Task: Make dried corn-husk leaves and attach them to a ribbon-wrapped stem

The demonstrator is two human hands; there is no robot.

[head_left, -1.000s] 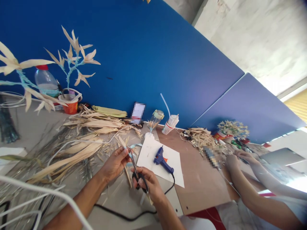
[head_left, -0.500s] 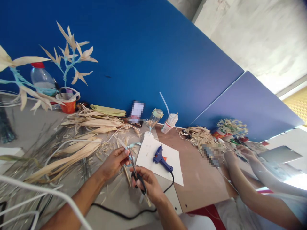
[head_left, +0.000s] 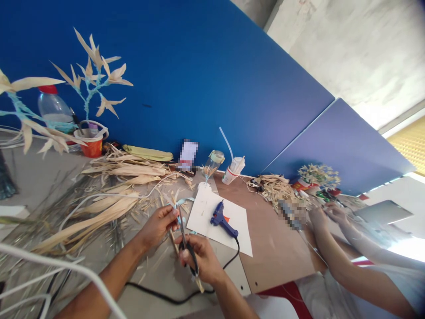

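My left hand pinches a small husk flower with light blue wrapping below its pale petals. Black-handled scissors are in my right hand, their blades pointing up beside the flower and the blue strip. Whether the blades touch the strip is too small to tell. A blue glue gun lies on a white sheet to the right of my hands. Long dried husks spread over the table on the left.
Husk flower branches rise from a red cup at the back left. A bottle, a jar and a paper cup stand near the blue partition. White and black cables cross the front. Another person's hands work at the right.
The scissors in my right hand have turned a little more upright and shifted slightly left. The view has moved slightly. My left hand still holds the flower.
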